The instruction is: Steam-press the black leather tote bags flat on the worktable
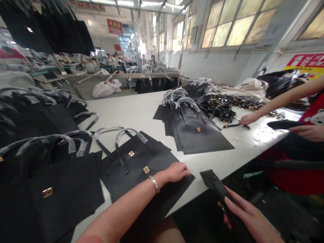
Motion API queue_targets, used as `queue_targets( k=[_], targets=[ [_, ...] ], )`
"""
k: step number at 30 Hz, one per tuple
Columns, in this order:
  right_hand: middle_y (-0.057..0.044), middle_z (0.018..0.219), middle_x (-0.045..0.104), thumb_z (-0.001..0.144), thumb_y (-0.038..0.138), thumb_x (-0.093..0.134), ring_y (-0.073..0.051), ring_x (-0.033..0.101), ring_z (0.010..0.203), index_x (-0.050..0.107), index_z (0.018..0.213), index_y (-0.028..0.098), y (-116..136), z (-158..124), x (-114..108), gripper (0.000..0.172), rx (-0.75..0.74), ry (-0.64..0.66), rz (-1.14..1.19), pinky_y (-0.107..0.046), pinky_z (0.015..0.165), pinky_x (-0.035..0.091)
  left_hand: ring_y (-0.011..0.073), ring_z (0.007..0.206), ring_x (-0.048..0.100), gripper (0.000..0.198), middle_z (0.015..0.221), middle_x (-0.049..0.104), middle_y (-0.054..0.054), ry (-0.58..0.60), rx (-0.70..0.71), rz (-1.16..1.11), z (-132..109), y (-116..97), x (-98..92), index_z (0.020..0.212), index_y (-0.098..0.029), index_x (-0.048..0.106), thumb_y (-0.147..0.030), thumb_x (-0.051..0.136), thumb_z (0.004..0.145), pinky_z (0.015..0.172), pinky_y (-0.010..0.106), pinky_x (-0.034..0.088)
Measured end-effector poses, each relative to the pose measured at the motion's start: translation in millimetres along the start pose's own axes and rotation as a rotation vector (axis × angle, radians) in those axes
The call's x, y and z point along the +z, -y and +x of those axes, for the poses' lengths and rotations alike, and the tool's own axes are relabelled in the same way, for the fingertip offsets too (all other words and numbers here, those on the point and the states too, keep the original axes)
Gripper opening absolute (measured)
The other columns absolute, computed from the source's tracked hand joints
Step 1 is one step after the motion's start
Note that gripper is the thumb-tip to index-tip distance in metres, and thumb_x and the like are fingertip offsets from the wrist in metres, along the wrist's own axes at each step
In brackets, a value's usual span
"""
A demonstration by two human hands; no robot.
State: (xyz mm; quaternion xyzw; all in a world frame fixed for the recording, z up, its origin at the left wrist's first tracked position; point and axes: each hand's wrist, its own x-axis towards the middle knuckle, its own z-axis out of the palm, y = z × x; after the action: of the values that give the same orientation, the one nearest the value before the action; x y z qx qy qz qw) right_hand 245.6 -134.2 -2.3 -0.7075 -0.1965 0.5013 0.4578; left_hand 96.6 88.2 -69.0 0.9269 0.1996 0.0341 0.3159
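Observation:
My left hand lies palm down on the lower corner of a flat black bag panel with wrapped handles and gold clasps; its fingers are curled at the panel's edge. A silver bracelet sits on that wrist. My right hand is closed around a narrow black leather piece held just off the table's front edge.
Stacks of black bag panels lie at the left and in the middle of the white table. A heap of black straps with gold hardware lies at the back right. A co-worker's hand reaches there; their other hand holds a black piece.

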Motion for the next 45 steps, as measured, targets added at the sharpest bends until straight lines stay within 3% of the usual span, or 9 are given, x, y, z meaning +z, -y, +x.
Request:
queue_targets(
  k=[4,7,11,17,26,31,34,39,45],
  targets=[
    [-0.002,0.076,0.069,0.071,0.052,0.071,-0.016,0.06,0.052,0.035,0.142,0.013,2,0,3,0.088,-0.007,0.069,-0.018,-0.025,0.045,0.048,0.0131,0.079,0.055,0.019,0.085,0.062,0.0,-0.08,0.008,-0.044,-14,-4,4.7,0.079,-0.016,0.06,-0.031,0.053,0.088,0.073,0.022,0.043],
    [-0.002,0.077,0.068,0.073,0.05,0.069,-0.015,0.061,0.051,0.035,0.142,0.015,-2,3,1,0.085,0.034,0.132,-0.055,-0.024,0.043,0.048,0.0179,0.099,0.052,0.008,0.106,0.058,0.006,-0.242,-0.057,-0.035,-27,-3,14.0,0.092,-0.016,0.058,-0.022,0.054,0.087,0.087,0.03,0.042],
    [0.0,0.074,0.065,0.076,0.048,0.066,-0.014,0.061,0.046,0.041,0.139,0.02,-4,16,4,0.073,0.079,0.202,-0.129,-0.022,0.038,0.047,0.0207,0.113,0.046,0.016,0.117,0.054,0.007,-0.414,-0.077,0.029,-39,6,26.8,0.096,-0.018,0.055,-0.019,0.063,0.082,0.098,0.039,0.038],
    [-0.001,0.072,0.064,0.082,0.045,0.061,-0.014,0.062,0.044,0.046,0.133,0.019,14,43,21,0.06,0.023,0.228,-0.172,-0.022,0.037,0.048,0.0191,0.11,0.048,0.02,0.114,0.057,0.005,-0.447,-0.04,0.067,-42,10,30.7,0.098,-0.019,0.056,-0.024,0.065,0.082,0.098,0.037,0.04],
    [-0.003,0.074,0.067,0.08,0.045,0.064,-0.014,0.062,0.042,0.048,0.131,0.018,20,40,15,0.06,0.147,0.253,-0.2,-0.023,0.036,0.048,0.0191,0.11,0.048,0.021,0.112,0.058,0.006,-0.466,-0.04,0.04,-45,9,29.2,0.1,-0.017,0.057,-0.025,0.065,0.082,0.101,0.036,0.038],
    [0.001,0.063,0.064,0.081,0.044,0.064,-0.014,0.06,0.044,0.051,0.124,0.016,36,50,25,0.053,-0.015,0.096,-0.204,-0.022,0.039,0.047,0.0193,0.111,0.048,0.019,0.114,0.057,0.007,-0.468,-0.041,0.015,-46,10,30.3,0.1,-0.018,0.058,-0.024,0.064,0.083,0.102,0.037,0.038],
    [-0.002,0.072,0.069,0.077,0.046,0.067,-0.015,0.061,0.045,0.049,0.126,0.016,32,43,13,0.06,0.017,0.077,-0.168,-0.023,0.039,0.048,0.0188,0.11,0.049,0.018,0.114,0.057,0.006,-0.479,-0.029,-0.01,-47,11,31.2,0.099,-0.017,0.058,-0.022,0.063,0.082,0.103,0.035,0.037],
    [-0.004,0.074,0.07,0.074,0.048,0.068,-0.016,0.062,0.044,0.046,0.13,0.015,17,33,11,0.068,0.132,0.208,-0.168,-0.024,0.037,0.047,0.0202,0.112,0.048,0.019,0.116,0.057,0.007,-0.492,-0.041,-0.026,-45,11,32.0,0.101,-0.017,0.058,-0.021,0.063,0.082,0.108,0.038,0.032],
    [0.002,0.056,0.064,0.071,0.055,0.068,-0.017,0.06,0.045,0.042,0.136,0.015,16,54,37,0.081,-0.053,0.125,-0.177,-0.024,0.041,0.046,0.0203,0.113,0.048,0.022,0.117,0.057,0.007,-0.481,-0.066,-0.03,-54,4,37.3,0.102,-0.018,0.057,-0.019,0.063,0.081,0.11,0.039,0.029]
  ],
)
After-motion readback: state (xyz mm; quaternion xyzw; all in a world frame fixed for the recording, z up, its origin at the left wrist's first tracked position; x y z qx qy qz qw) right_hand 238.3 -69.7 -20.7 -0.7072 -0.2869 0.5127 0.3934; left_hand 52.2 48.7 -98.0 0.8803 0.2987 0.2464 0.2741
